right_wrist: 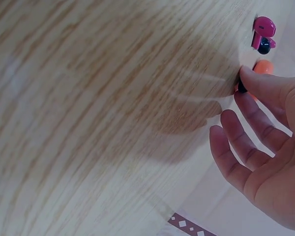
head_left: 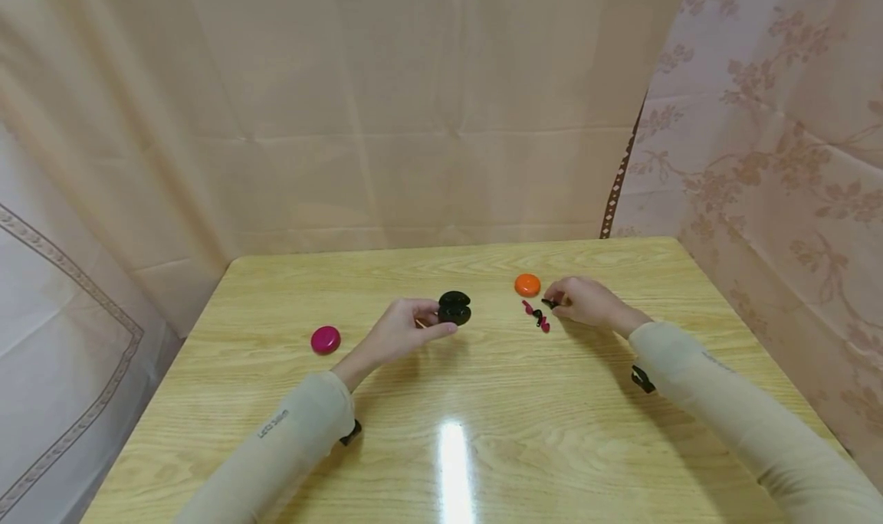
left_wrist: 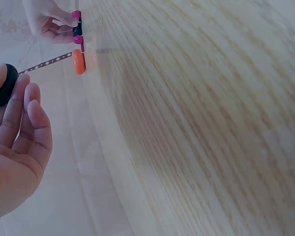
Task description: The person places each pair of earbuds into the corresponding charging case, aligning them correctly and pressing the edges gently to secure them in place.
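Note:
My left hand [head_left: 407,326] holds a black earbud case [head_left: 454,309] by its side, lid raised, above the middle of the table. In the left wrist view the rounded case [left_wrist: 5,86] sits between thumb and fingertips. My right hand [head_left: 586,302] pinches a black earbud [head_left: 549,303] between thumb and index finger, low over the tabletop. Beside those fingertips lie another black earbud [head_left: 538,318] and two magenta earbuds, one nearer [head_left: 546,325] and one farther [head_left: 527,307]. In the right wrist view the pinched earbud [right_wrist: 242,87] is mostly hidden by the fingers.
A round orange case [head_left: 527,284] lies behind the earbuds, close to my right hand. On the left of the wooden table [head_left: 386,455] lies a round magenta case [head_left: 326,340]. Curtains hang behind the far edge and along both sides.

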Action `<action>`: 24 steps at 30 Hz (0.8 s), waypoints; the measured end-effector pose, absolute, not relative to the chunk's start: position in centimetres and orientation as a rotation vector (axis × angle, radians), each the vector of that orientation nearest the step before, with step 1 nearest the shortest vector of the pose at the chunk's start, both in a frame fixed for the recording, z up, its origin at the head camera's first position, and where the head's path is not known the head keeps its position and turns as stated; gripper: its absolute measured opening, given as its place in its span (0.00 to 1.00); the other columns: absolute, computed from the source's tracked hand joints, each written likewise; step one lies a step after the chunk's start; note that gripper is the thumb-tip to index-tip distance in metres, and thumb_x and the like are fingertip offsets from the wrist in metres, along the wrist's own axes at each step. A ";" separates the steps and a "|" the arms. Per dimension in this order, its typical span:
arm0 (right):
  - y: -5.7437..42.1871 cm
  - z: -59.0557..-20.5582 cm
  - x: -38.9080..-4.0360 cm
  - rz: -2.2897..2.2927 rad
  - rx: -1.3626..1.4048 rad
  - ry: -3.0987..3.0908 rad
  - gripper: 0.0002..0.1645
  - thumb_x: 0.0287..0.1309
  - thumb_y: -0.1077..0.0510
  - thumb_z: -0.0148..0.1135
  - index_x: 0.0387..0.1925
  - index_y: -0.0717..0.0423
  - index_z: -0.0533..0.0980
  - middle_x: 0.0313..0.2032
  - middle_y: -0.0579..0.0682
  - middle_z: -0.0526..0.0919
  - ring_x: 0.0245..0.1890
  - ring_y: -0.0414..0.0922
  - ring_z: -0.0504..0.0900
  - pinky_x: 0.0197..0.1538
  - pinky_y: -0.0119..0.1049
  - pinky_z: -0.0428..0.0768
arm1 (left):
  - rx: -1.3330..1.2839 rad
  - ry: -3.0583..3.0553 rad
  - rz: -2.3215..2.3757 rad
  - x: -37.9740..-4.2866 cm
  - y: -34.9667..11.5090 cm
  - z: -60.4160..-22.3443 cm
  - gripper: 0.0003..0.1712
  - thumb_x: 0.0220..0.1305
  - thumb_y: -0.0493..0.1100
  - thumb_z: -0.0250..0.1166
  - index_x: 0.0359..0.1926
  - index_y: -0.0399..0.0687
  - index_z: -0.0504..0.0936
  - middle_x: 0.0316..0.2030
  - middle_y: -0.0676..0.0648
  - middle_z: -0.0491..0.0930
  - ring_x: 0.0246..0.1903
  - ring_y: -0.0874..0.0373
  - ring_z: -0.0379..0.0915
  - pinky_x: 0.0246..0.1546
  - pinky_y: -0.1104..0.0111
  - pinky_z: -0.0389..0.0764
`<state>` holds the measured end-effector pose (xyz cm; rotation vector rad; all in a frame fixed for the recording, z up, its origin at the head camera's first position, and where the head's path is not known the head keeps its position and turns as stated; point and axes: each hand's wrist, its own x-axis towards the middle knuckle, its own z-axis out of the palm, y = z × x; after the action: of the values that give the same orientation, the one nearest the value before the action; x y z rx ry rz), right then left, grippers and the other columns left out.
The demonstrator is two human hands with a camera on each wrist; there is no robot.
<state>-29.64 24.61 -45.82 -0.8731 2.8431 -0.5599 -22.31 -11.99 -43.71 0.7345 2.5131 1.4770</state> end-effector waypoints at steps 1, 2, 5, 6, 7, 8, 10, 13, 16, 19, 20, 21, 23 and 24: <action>24.6 -45.8 -29.6 -0.561 -0.871 2.845 0.15 0.60 0.67 0.71 0.49 0.66 0.82 0.41 0.56 0.86 0.40 0.50 0.84 0.46 0.49 0.83 | 0.737 2.513 1.476 -22.3 -12.0 -43.7 0.12 0.64 0.48 0.73 0.42 0.45 0.88 0.33 0.40 0.86 0.34 0.40 0.81 0.33 0.67 0.79; 24.6 -45.8 -29.6 -0.562 -0.870 2.846 0.15 0.59 0.67 0.71 0.49 0.66 0.82 0.41 0.56 0.86 0.40 0.50 0.85 0.46 0.49 0.83 | 0.738 2.511 1.477 -22.3 -12.0 -43.7 0.12 0.64 0.48 0.73 0.42 0.45 0.88 0.33 0.40 0.86 0.34 0.40 0.81 0.33 0.67 0.79; 24.7 -45.8 -29.5 -0.564 -0.872 2.848 0.14 0.60 0.68 0.70 0.48 0.66 0.82 0.41 0.56 0.86 0.40 0.51 0.85 0.46 0.49 0.83 | 0.741 2.498 1.479 -22.3 -12.0 -43.7 0.12 0.65 0.48 0.73 0.42 0.46 0.88 0.33 0.39 0.86 0.34 0.39 0.81 0.32 0.68 0.79; 24.8 -45.8 -29.5 -0.567 -0.874 2.849 0.14 0.59 0.68 0.70 0.48 0.66 0.82 0.41 0.56 0.86 0.40 0.51 0.85 0.46 0.49 0.83 | 0.741 2.493 1.479 -22.3 -12.0 -43.7 0.12 0.65 0.49 0.73 0.42 0.46 0.88 0.33 0.39 0.86 0.34 0.39 0.81 0.32 0.68 0.79; 24.8 -45.8 -29.5 -0.569 -0.878 2.848 0.14 0.60 0.68 0.70 0.48 0.66 0.82 0.41 0.56 0.86 0.40 0.51 0.85 0.47 0.50 0.83 | 0.742 2.489 1.479 -22.3 -12.0 -43.7 0.12 0.65 0.49 0.73 0.42 0.46 0.88 0.33 0.38 0.86 0.34 0.38 0.81 0.32 0.68 0.79; 24.8 -45.7 -29.4 -0.574 -0.877 2.847 0.14 0.60 0.68 0.70 0.48 0.66 0.82 0.41 0.56 0.87 0.40 0.51 0.85 0.47 0.50 0.83 | 0.743 2.486 1.477 -22.3 -12.0 -43.7 0.12 0.65 0.49 0.73 0.43 0.46 0.88 0.33 0.38 0.86 0.34 0.38 0.81 0.32 0.67 0.79; 24.9 -45.7 -29.4 -0.588 -0.871 2.844 0.14 0.60 0.68 0.70 0.48 0.67 0.82 0.41 0.56 0.87 0.41 0.51 0.85 0.47 0.50 0.83 | 0.746 2.484 1.472 -22.3 -11.9 -43.7 0.12 0.65 0.49 0.72 0.43 0.46 0.87 0.34 0.38 0.86 0.34 0.38 0.81 0.33 0.67 0.79; 25.1 -45.5 -29.4 -0.609 -0.846 2.835 0.15 0.61 0.67 0.69 0.49 0.67 0.82 0.41 0.55 0.86 0.41 0.51 0.85 0.47 0.50 0.83 | 0.747 2.490 1.462 -22.4 -11.9 -43.7 0.13 0.65 0.49 0.72 0.43 0.47 0.87 0.34 0.38 0.86 0.35 0.38 0.82 0.33 0.67 0.79; 25.1 -45.4 -29.4 -0.615 -0.833 2.829 0.15 0.62 0.67 0.69 0.50 0.66 0.81 0.41 0.54 0.86 0.41 0.50 0.84 0.46 0.49 0.83 | 0.746 2.496 1.454 -22.4 -11.8 -43.7 0.12 0.65 0.50 0.72 0.43 0.47 0.87 0.34 0.38 0.86 0.35 0.39 0.82 0.33 0.67 0.79; 25.1 -45.3 -29.4 -0.615 -0.835 2.832 0.15 0.62 0.67 0.69 0.50 0.66 0.82 0.41 0.54 0.86 0.40 0.48 0.84 0.46 0.49 0.83 | 0.737 2.498 1.452 -22.3 -11.8 -43.7 0.12 0.66 0.50 0.72 0.43 0.47 0.87 0.34 0.39 0.86 0.35 0.39 0.82 0.33 0.67 0.79; 25.0 -45.3 -29.4 -0.618 -0.839 2.832 0.15 0.62 0.67 0.69 0.50 0.66 0.81 0.41 0.54 0.86 0.40 0.48 0.84 0.46 0.49 0.83 | 0.733 2.498 1.453 -22.3 -11.8 -43.6 0.12 0.65 0.49 0.72 0.43 0.47 0.87 0.34 0.39 0.86 0.34 0.39 0.82 0.33 0.66 0.79; 25.0 -45.2 -29.4 -0.619 -0.842 2.834 0.15 0.62 0.67 0.69 0.50 0.66 0.82 0.40 0.54 0.86 0.39 0.48 0.84 0.46 0.49 0.83 | 0.727 2.500 1.450 -22.3 -11.8 -43.6 0.12 0.66 0.50 0.72 0.43 0.48 0.87 0.34 0.39 0.86 0.35 0.40 0.82 0.33 0.66 0.79; 24.8 -45.2 -29.5 -0.630 -0.840 2.832 0.15 0.62 0.67 0.68 0.50 0.67 0.82 0.40 0.54 0.87 0.39 0.47 0.84 0.46 0.49 0.83 | 0.719 2.504 1.446 -22.2 -11.9 -43.6 0.11 0.66 0.49 0.72 0.43 0.48 0.87 0.34 0.39 0.86 0.35 0.39 0.81 0.33 0.66 0.79; 24.8 -45.1 -29.5 -0.631 -0.836 2.833 0.15 0.62 0.67 0.68 0.50 0.67 0.82 0.40 0.54 0.87 0.39 0.47 0.84 0.45 0.48 0.83 | 0.717 2.506 1.445 -22.2 -11.9 -43.6 0.11 0.66 0.49 0.72 0.43 0.48 0.87 0.34 0.39 0.86 0.35 0.39 0.81 0.33 0.66 0.79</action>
<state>-29.49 24.77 -45.11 -0.8365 2.8330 -0.6313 -22.24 -11.89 -43.63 0.7169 2.5056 1.4451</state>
